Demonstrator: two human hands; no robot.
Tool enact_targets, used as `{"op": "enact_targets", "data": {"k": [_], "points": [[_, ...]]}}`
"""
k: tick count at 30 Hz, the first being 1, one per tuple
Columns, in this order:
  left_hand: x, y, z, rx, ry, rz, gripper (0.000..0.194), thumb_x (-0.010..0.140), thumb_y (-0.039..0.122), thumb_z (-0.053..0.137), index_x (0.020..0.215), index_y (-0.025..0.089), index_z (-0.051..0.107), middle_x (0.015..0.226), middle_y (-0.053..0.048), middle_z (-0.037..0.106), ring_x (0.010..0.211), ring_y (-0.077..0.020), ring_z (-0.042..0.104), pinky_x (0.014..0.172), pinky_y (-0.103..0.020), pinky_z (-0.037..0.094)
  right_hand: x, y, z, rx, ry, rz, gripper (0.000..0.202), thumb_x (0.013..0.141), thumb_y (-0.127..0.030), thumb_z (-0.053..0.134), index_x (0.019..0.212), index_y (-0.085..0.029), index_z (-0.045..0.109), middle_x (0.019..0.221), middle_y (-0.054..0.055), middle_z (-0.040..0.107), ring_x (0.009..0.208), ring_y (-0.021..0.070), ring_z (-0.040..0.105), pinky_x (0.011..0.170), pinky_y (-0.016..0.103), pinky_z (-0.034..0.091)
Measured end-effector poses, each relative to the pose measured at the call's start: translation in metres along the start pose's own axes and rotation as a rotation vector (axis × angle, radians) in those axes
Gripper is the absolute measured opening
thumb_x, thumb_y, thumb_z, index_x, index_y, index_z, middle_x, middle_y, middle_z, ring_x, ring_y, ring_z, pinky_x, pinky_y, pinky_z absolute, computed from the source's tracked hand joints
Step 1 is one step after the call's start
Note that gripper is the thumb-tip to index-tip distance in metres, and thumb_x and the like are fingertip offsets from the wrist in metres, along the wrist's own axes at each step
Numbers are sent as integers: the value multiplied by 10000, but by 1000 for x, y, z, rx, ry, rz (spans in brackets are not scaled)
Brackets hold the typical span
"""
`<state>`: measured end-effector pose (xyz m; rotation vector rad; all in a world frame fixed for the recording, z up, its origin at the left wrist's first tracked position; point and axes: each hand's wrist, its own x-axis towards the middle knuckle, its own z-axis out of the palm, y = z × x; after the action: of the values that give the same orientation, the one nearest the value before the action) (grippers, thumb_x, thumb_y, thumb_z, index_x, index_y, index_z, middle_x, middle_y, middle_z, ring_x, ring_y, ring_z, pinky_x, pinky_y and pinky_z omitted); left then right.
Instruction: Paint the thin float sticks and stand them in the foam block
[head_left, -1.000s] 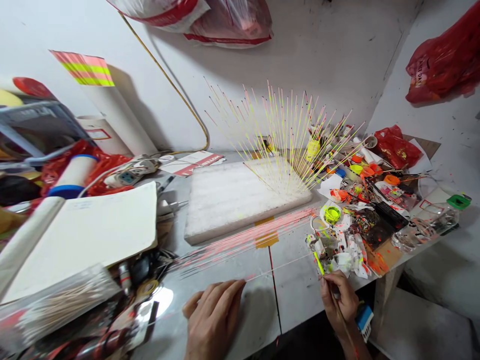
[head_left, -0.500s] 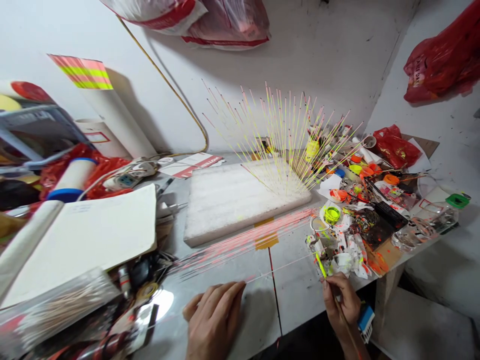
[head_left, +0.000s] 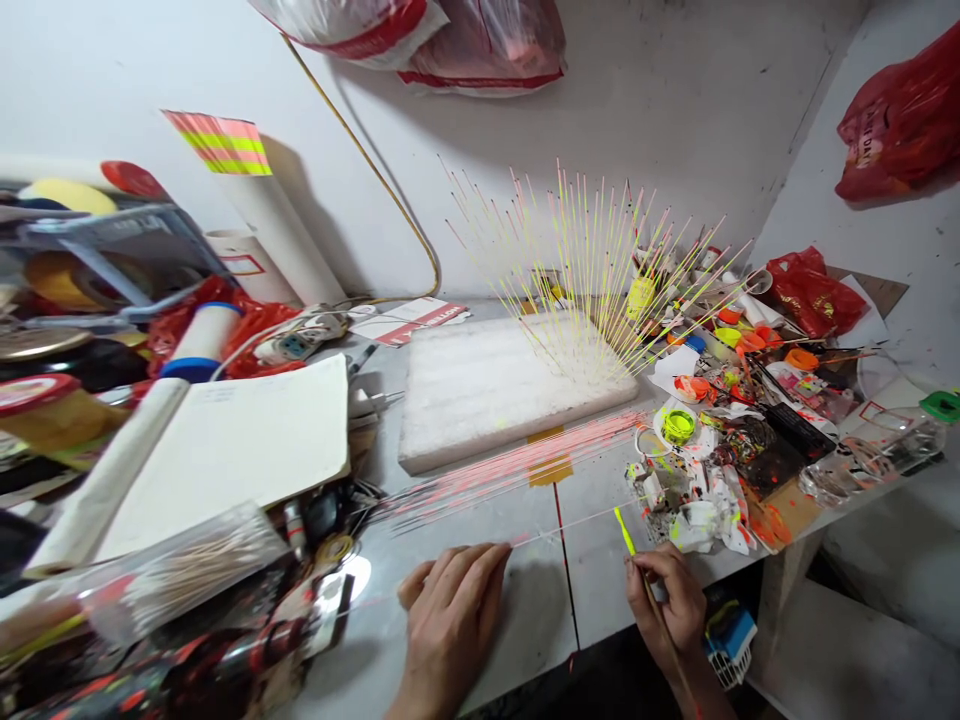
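Note:
My left hand (head_left: 457, 615), closed, pinches a thin pale rod (head_left: 559, 528) near the table's front edge. The rod runs up to the right, and its far end lies close to the brush tip. In my right hand (head_left: 671, 595), also closed, is a slim paintbrush (head_left: 628, 530) whose bristles are coated in bright yellow paint. Whether the bristles touch the rod I cannot tell. Beyond my hands, a bundle of thin pink-and-white rods (head_left: 495, 465) lies across the table. Many yellow-and-pink rods (head_left: 577, 260) stand fanned out in a white foam block (head_left: 472, 400).
Paint-stained clutter surrounds an open yellow paint pot (head_left: 679, 427) on the right. To the left lie an open notebook (head_left: 247, 440) and a bag of cotton swabs (head_left: 195, 580). Plastic bags (head_left: 487, 45) hang on the back wall.
The view has swung left, so things sit farther right. The brush tip has shifted away from the paint-stained clutter toward the end of the held rod. Both hands keep their grip.

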<state>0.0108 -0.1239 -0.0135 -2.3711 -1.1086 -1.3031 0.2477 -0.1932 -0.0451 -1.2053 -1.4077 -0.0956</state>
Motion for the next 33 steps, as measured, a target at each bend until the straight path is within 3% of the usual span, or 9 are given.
{"op": "enact_targets", "data": {"k": [5, 14, 27, 33], "points": [[0, 1, 2, -20, 38, -42, 186, 920, 82, 579, 1027, 210, 660, 852, -8, 734, 767, -143, 677, 766, -309, 402, 0, 2, 0, -21, 0, 7, 84, 936, -135, 617, 940, -214, 644, 720, -5, 647, 590, 122, 581, 568, 230, 513], [-5, -4, 2, -9, -8, -16, 198, 917, 81, 593, 1059, 204, 656, 877, -8, 740, 797, -143, 682, 785, -309, 408, -6, 4, -3, -24, 34, 87, 57, 948, -172, 618, 943, -216, 654, 756, 8, 664, 642, 131, 643, 597, 225, 536], [-4, 0, 0, 4, -16, -26, 209, 915, 71, 592, 1067, 207, 641, 878, -10, 735, 804, -149, 667, 799, -309, 391, -9, -13, 11, 73, -20, 9, 120, 919, -112, 616, 963, -223, 631, 740, -5, 656, 598, 126, 581, 580, 236, 522], [3, 9, -1, -3, 40, -57, 159, 937, 74, 563, 1004, 200, 635, 841, -4, 726, 777, -133, 648, 783, -306, 381, -8, -12, 16, 47, -49, -21, 92, 927, -128, 626, 951, -215, 641, 724, 0, 647, 584, 124, 574, 543, 227, 496]]}}
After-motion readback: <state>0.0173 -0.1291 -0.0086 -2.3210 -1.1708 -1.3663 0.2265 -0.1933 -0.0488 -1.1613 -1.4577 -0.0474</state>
